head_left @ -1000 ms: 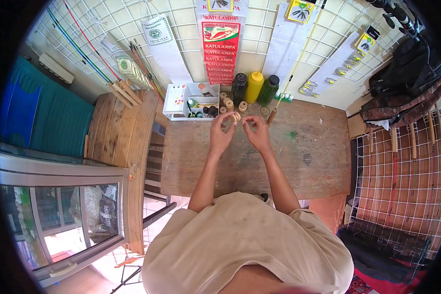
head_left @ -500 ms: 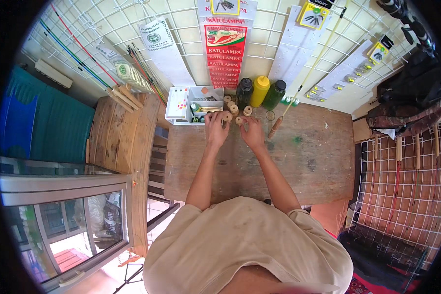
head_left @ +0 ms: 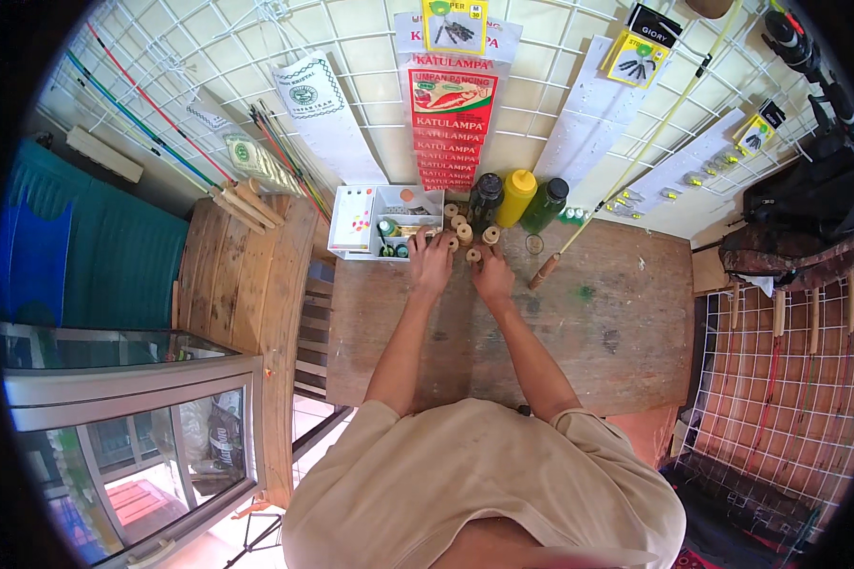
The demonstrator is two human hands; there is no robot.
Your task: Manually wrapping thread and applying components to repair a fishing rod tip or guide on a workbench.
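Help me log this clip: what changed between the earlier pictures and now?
The left hand has lowered toward the table to one wooden spool, the right hand to another. The left no longer holds one up; whether either grips is unclear. The white box and yellow bottle stayed put.

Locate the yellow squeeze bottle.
Head view: yellow squeeze bottle stands right of centre at the back of the wooden table, between the dark bottle on its left and the green bottle on its right.

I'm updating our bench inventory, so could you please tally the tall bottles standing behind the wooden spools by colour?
Yellow bottle: 1
Green bottle: 1
Dark bottle: 1
Total: 3 tall bottles
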